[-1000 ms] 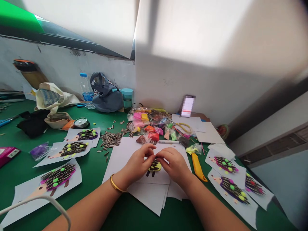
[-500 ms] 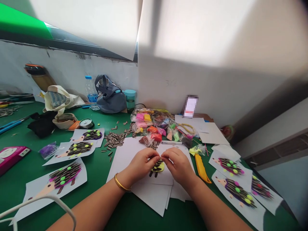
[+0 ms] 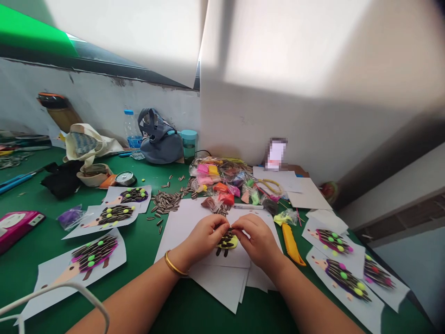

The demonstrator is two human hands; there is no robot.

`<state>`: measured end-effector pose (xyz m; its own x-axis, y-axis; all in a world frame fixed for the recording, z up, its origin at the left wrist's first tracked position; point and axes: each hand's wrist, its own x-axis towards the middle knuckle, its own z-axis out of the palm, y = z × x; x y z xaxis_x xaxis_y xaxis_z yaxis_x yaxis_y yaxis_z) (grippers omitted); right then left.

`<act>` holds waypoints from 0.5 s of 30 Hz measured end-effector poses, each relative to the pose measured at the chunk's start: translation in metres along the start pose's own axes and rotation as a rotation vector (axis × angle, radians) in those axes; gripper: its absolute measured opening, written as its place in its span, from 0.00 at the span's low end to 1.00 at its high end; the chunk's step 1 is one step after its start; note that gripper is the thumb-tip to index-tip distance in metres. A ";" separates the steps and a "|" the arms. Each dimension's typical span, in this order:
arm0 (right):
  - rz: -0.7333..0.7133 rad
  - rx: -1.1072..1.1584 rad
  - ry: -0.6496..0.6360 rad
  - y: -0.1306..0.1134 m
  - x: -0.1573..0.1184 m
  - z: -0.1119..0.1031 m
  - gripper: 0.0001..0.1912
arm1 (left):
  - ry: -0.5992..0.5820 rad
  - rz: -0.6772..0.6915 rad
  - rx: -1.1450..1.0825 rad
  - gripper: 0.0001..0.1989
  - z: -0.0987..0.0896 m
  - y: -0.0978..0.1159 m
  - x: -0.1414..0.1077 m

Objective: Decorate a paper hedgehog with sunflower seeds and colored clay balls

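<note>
Both hands meet over a yellow clay shape [image 3: 233,242] set with dark seeds, on white paper [image 3: 181,232]. My left hand [image 3: 206,236], with a gold bangle at its wrist, is closed in a pinch at the shape's upper edge. Opposite it, my right hand [image 3: 256,237] pinches too, its fingertips nearly touching the left ones. Whatever lies between the fingertips is too small to make out. Two dark brown strips [image 3: 221,252] stick out below the shape. Striped seeds [image 3: 221,209] lie just beyond the hands.
Finished seed hedgehogs on paper lie left [image 3: 93,253] and right [image 3: 344,276]. Beyond the hands are a seed pile [image 3: 167,201], bagged coloured clay [image 3: 225,198] and a marker [image 3: 248,206]. A yellow cutter [image 3: 292,245] lies right; a white cable [image 3: 79,286] crosses the lower left.
The fingertips of both hands have shifted very slightly over the yellow shape. The camera view has moved a little; the other things lie as before.
</note>
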<state>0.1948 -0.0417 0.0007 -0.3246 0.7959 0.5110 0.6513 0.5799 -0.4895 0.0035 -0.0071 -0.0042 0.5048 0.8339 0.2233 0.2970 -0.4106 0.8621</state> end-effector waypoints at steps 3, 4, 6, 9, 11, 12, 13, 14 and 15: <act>0.013 -0.008 0.011 0.002 -0.001 0.000 0.05 | -0.007 -0.011 -0.014 0.12 -0.001 -0.001 0.001; 0.019 -0.012 0.011 0.002 -0.001 0.000 0.05 | -0.008 -0.017 -0.007 0.12 -0.001 -0.002 0.001; 0.022 -0.014 0.011 0.002 -0.002 0.001 0.05 | -0.014 -0.026 0.021 0.12 -0.001 -0.003 0.001; 0.004 -0.012 0.007 0.002 -0.002 0.000 0.06 | -0.035 -0.026 0.068 0.13 0.000 -0.006 0.002; 0.007 -0.021 -0.012 0.002 0.000 -0.003 0.06 | -0.043 -0.019 0.095 0.12 -0.001 -0.009 0.003; 0.023 -0.032 -0.032 0.003 0.001 -0.005 0.06 | -0.031 -0.013 0.114 0.11 -0.003 -0.010 0.003; 0.054 -0.045 -0.063 0.004 0.002 -0.009 0.05 | -0.011 -0.006 0.141 0.10 -0.005 -0.013 0.004; 0.100 -0.058 -0.109 0.006 0.003 -0.012 0.05 | 0.014 0.000 0.179 0.10 -0.008 -0.015 0.004; 0.158 -0.070 -0.165 0.008 0.005 -0.016 0.05 | 0.037 0.006 0.227 0.10 -0.012 -0.019 0.005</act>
<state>0.2094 -0.0364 0.0105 -0.3188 0.8966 0.3073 0.7470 0.4372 -0.5008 -0.0092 0.0088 -0.0138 0.4780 0.8425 0.2486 0.4706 -0.4846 0.7374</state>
